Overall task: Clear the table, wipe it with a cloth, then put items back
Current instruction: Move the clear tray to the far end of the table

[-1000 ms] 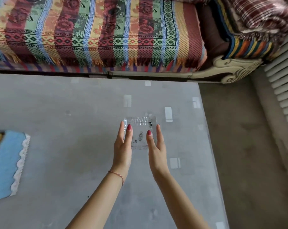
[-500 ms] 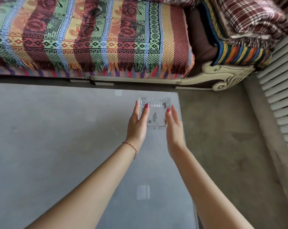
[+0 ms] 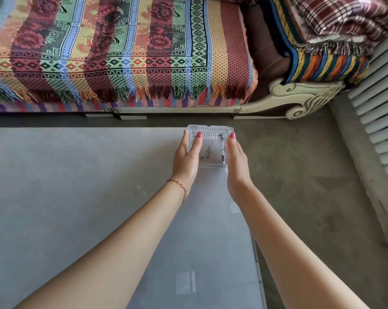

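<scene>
A clear glass ashtray [image 3: 212, 150] with dark ash specks inside is at the far right corner of the grey glass table [image 3: 77, 175]. My left hand [image 3: 187, 159] holds its left side, with the thumb over the rim and the fingers along the outside. My right hand [image 3: 236, 166] holds its right side, thumb at the rim, the other fingers hidden behind the hand. Whether the ashtray rests on the glass or hangs just above it cannot be told.
A sofa with a striped patterned throw [image 3: 121, 52] runs along the table's far edge, across a narrow gap. Folded plaid blankets [image 3: 344, 18] sit on its right end. Grey carpet [image 3: 300, 175] lies right of the table, and a white slatted panel [image 3: 380, 121] stands beyond it.
Both hands have moved the ashtray away from me and to the right, from mid-table to the far right corner. The blue cloth at the left has dropped out of view.
</scene>
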